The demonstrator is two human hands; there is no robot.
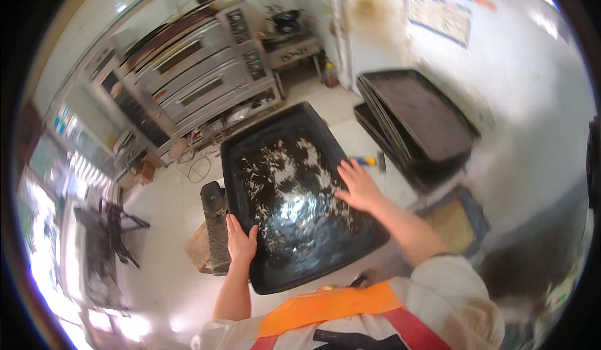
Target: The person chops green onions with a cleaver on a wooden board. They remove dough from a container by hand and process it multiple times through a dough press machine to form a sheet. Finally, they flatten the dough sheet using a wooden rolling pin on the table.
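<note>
A large dark baking tray (pixel 291 256) lies before me, its bottom marked with pale patches and loose flakes. At the tray's left rim is my left hand (pixel 242 242), palm inward, with the thumb apart from the fingers. My right hand (pixel 358 185) rests over the right rim, fingers spread. Just beyond the right hand lies a scraper-like tool with a yellow and blue handle (pixel 366 160). A dark, worn oven mitt (pixel 217 237) sits beside the tray's left side, partly covered by it.
Several dark baking trays (pixel 427 115) are stacked at the right by the wall. Below them stands a blue-rimmed container (pixel 476 218) with yellowish contents. A two-deck oven (pixel 192 73) stands at the back left, a metal stove (pixel 296 52) beside it. A black folding stand (pixel 117 228) is at the left.
</note>
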